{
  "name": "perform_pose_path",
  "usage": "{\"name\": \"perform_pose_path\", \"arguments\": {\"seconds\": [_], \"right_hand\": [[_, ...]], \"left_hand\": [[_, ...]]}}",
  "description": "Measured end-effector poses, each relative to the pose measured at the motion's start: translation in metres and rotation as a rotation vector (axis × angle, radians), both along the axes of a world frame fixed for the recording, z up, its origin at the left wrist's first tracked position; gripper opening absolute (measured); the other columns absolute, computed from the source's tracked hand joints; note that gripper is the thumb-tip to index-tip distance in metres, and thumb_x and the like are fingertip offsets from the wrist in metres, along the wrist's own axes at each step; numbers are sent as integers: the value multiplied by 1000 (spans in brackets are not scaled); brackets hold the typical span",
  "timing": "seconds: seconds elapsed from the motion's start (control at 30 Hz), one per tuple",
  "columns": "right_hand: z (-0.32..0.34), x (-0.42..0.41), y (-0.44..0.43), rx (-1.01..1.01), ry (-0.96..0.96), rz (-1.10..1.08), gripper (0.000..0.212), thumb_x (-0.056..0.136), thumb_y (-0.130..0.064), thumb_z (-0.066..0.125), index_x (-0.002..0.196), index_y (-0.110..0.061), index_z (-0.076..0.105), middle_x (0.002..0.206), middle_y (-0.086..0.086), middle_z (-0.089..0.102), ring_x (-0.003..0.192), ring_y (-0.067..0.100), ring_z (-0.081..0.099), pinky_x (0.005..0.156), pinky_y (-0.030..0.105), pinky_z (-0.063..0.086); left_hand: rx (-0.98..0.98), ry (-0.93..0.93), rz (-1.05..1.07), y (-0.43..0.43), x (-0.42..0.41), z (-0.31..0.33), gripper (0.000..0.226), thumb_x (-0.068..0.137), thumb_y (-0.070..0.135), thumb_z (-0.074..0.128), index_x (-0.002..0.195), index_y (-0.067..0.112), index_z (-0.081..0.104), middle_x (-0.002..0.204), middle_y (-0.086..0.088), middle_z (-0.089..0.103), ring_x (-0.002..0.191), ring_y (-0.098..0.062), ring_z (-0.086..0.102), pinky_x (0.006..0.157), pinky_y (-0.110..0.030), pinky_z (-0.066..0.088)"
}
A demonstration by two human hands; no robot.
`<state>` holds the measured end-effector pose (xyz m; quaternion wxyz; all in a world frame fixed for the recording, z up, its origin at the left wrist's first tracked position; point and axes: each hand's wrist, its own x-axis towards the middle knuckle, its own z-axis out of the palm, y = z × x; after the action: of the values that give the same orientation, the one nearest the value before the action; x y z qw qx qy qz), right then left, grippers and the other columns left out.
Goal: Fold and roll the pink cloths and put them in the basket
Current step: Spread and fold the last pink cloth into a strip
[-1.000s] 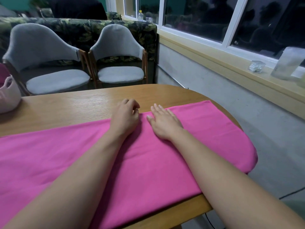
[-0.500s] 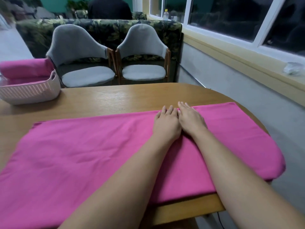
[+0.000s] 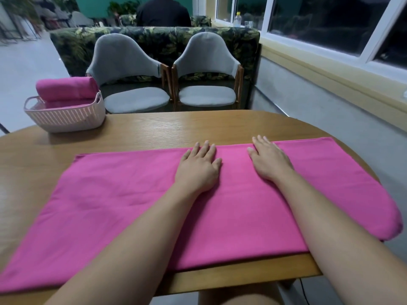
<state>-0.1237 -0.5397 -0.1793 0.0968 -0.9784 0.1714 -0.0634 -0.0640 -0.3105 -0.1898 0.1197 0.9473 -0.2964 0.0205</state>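
Note:
A folded pink cloth (image 3: 114, 194) lies as a long flat band across the wooden table (image 3: 154, 128), its right end drooping over the table's edge. My left hand (image 3: 198, 168) and my right hand (image 3: 269, 160) both press flat on the cloth near its far edge, fingers straight, a hand's width apart. At the table's far left stands a pale ribbed basket (image 3: 66, 116) holding a rolled pink cloth (image 3: 66, 88) on top of more pink fabric.
Two grey chairs (image 3: 207, 69) stand behind the table's far edge, with a patterned sofa back behind them. A window ledge (image 3: 330, 69) runs along the wall on the right. A person in dark clothing sits far back.
My hands, side by side half a second ago, have slid apart along the cloth. The view has swung left, bringing the basket fully into sight.

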Motion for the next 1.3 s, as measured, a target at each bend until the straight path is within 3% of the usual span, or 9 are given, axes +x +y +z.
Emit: {"name": "perform_pose_path", "arguments": {"seconds": [0.33, 0.53, 0.63, 0.93, 1.3], "right_hand": [[3, 5, 12, -30, 57, -25, 71, 110, -54, 23, 167, -13, 19, 175, 8, 16, 162, 22, 13, 131, 45, 10], [12, 40, 99, 104, 29, 151, 67, 112, -49, 29, 167, -12, 22, 175, 9, 16, 162, 22, 11, 131, 45, 12], [0, 41, 131, 49, -7, 169, 65, 111, -48, 27, 168, -17, 20, 175, 4, 15, 162, 17, 8, 131, 42, 7], [-3, 35, 126, -3, -23, 169, 66, 110, -52, 27, 167, -19, 22, 175, 1, 17, 162, 14, 9, 132, 40, 8], [-3, 37, 125, -20, -2, 176, 65, 110, -51, 27, 167, -19, 23, 175, 1, 18, 162, 15, 11, 132, 40, 9]], "left_hand": [[-5, -5, 96, 54, 9, 1, 64, 110, 51, 22, 168, 24, 19, 176, 2, 10, 163, -19, 5, 130, -42, 6], [-10, -21, 98, 52, 9, 1, 64, 109, 51, 21, 167, 22, 21, 176, 0, 14, 162, -21, 9, 130, -45, 10], [-20, -24, 91, 55, 9, 0, 64, 110, 50, 18, 167, 22, 20, 176, -1, 14, 162, -22, 9, 130, -45, 9], [-117, -18, 75, 74, 9, 7, 56, 109, 39, 32, 162, 23, 36, 173, -5, 24, 161, -21, 16, 127, -42, 17], [-25, -28, 146, 152, 30, 4, 57, 110, 46, 30, 165, 29, 31, 174, -1, 20, 161, -20, 15, 130, -41, 16]]}}
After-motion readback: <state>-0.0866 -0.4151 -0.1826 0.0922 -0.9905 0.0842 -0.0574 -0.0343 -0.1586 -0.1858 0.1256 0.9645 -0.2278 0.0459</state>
